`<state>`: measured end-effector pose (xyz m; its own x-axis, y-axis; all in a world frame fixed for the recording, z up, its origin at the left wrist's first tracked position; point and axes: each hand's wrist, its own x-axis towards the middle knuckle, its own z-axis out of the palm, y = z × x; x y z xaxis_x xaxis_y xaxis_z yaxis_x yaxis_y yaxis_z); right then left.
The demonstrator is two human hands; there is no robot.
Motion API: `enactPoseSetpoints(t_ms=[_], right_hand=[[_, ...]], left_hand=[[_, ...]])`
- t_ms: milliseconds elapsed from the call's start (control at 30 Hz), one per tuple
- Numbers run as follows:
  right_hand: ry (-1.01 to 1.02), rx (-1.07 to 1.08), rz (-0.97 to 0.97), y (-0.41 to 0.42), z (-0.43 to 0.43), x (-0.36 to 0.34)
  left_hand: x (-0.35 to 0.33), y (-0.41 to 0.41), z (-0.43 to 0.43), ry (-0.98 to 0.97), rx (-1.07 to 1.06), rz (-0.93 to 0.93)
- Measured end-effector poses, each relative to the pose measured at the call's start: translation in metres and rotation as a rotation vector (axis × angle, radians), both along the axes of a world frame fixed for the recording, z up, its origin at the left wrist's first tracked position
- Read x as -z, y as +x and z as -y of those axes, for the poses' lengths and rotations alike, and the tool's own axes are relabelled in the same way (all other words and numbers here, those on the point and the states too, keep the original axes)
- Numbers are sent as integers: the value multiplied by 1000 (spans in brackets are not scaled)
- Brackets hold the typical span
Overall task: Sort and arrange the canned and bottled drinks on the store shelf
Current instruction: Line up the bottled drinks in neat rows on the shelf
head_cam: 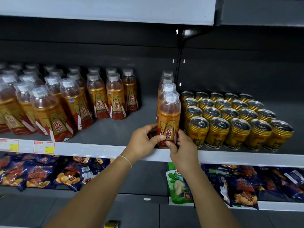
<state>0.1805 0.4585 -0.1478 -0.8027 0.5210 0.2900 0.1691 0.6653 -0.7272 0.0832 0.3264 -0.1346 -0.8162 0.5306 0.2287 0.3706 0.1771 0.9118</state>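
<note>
I have both arms reaching up, my left hand [142, 140] and right hand [183, 146] wrapping fingers around the front bottle [168, 120] at the shelf [98, 149] edge. It heads a single-file row beside the gold cans [230, 119]; more bottles [69, 99] stand far left.

Gold, amber and red drinks against dark grey shelving.

The front bottle [169, 122] is amber above a gold label with a red base, red characters and a white cap; the bottle group [69, 102] at left matches it. The cans [236, 122] are ribbed gold with silver tops and red markings. The shelf [105, 130] is dark grey with a pale edge carrying white, red-bordered price tags [44, 147] with yellow patches. Snack bags [37, 171] below are navy and orange; one pouch [179, 185] is green.
</note>
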Motion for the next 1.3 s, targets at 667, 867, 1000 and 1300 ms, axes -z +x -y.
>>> enactPoseSetpoints(t_ms=[667,867,1000,1300], right_hand=[[42,-186,-180,-88,98,-21],[-222,-8,-200,-177,100,-33],[-222,123,-186,-221,94,-38],[-241,99,-74,-255,80,-32]], left_hand=[[-36,-95,96,-25,-463,-310],[-39,-124,110,-145,-418,-427],[-37,-136,101,-193,-410,-412],[-47,-150,88,-388,-399,-422]])
